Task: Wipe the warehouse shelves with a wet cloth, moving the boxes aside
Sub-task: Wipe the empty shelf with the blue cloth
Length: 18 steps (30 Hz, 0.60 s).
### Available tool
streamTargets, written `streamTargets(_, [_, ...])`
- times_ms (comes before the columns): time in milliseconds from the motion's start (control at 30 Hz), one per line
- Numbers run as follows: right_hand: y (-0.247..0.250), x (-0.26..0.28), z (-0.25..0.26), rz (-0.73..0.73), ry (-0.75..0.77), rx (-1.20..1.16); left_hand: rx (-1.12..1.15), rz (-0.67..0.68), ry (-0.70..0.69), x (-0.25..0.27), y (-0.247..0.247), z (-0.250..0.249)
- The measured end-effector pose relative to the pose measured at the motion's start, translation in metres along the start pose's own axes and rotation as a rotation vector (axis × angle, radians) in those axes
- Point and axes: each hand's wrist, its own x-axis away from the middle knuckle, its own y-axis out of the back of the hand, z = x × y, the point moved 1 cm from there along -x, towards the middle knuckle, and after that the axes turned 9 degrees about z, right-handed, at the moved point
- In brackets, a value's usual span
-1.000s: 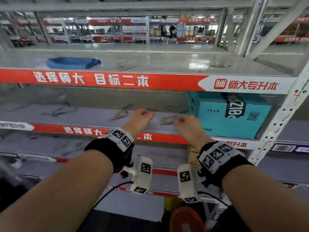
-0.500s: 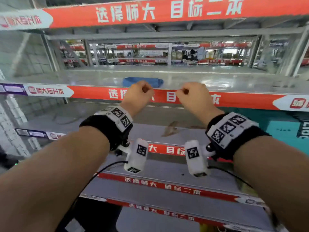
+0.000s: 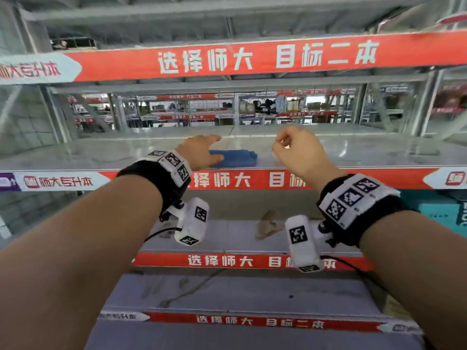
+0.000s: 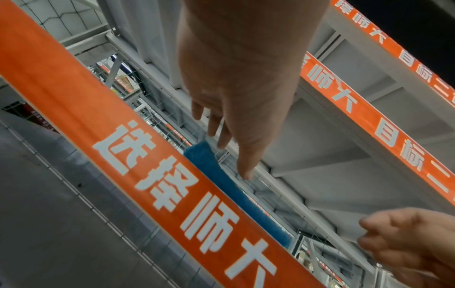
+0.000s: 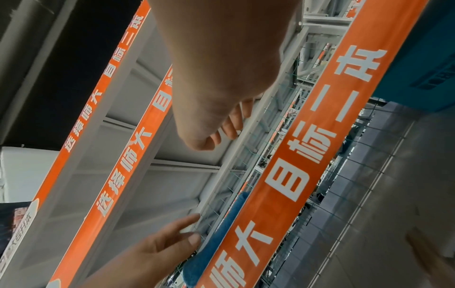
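Grey metal shelf [image 3: 353, 152] now sits at your chest, where a moment ago you faced the tier below; your reach has risen to the blue cloth [image 3: 236, 157] lying near its front edge. Your left hand [image 3: 199, 152] spreads open over the cloth's left end, not yet gripping. Your right hand [image 3: 295, 150] hovers beside it, fingers loosely curled, empty.

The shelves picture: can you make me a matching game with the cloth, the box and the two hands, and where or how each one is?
Things:
1. blue cloth
2. teal box
3. left hand
4. right hand

Places or states:
A. fingers loosely curled, holding nothing
B. far right, on the shelf below the cloth's
C. folded on the shiny shelf
D. fingers stretched out by the cloth

Pairs: 1-C, 2-B, 3-D, 4-A
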Motion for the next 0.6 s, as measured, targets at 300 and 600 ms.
streamTargets(300, [-0.024, 0.001, 0.001, 0.106, -0.039, 0.011, 0.048, -0.008, -0.115, -0.009, -0.004, 0.022])
streamTargets(600, [-0.01, -0.002, 0.028, 0.215, -0.031, -0.335, 0.371, -0.552, -0.317, -0.004, 0.022, -0.025])
